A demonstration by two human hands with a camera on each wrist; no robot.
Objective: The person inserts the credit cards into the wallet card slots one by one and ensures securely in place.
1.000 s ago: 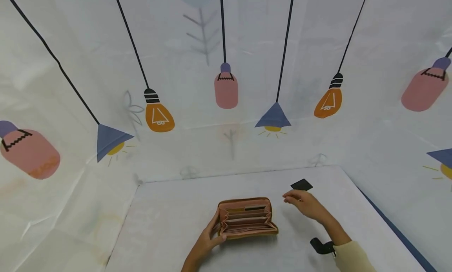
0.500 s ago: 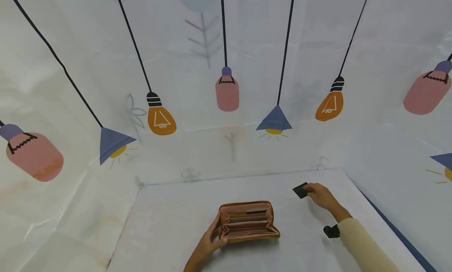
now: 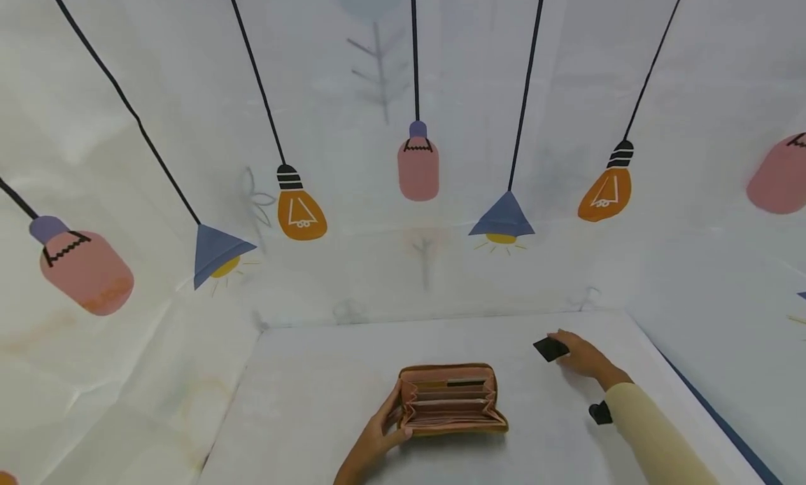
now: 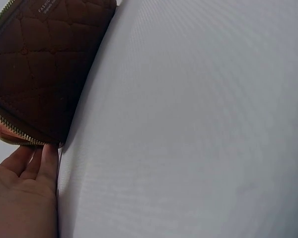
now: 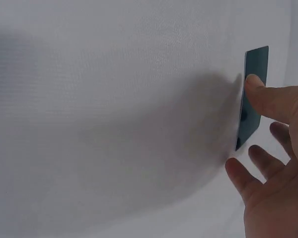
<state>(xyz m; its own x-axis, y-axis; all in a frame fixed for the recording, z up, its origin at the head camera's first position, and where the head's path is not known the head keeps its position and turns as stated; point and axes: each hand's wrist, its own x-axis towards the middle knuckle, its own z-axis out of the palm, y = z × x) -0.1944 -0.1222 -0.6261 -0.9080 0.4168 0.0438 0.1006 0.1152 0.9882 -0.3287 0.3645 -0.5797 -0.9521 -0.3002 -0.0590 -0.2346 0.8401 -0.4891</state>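
An unzipped brown wallet (image 3: 450, 399) lies spread on the white table in the head view, its pink inner slots facing up with a few cards tucked in. At its left end, my left hand (image 3: 376, 439) grips the edge with thumb in front and fingers alongside. The left wrist view shows the wallet's quilted outer side (image 4: 44, 59) and gold zip above the left hand (image 4: 22, 193). Further right, my right hand (image 3: 582, 354) pinches a dark card (image 3: 550, 349). In the right wrist view the thumb presses the flat face of the card (image 5: 253, 99), and the other fingers are spread.
The white table (image 3: 315, 373) meets a patterned sheet wall (image 3: 352, 275) at the back, printed with hanging lamps. A black device (image 3: 601, 413) sits at my right wrist, beside the cream sleeve (image 3: 655, 432). A blue strip (image 3: 711, 411) runs along the table's right edge.
My right hand has moved right from beside the card and now pinches it; the card has turned a little. My left hand keeps its grip on the wallet. The head view has shifted slightly.
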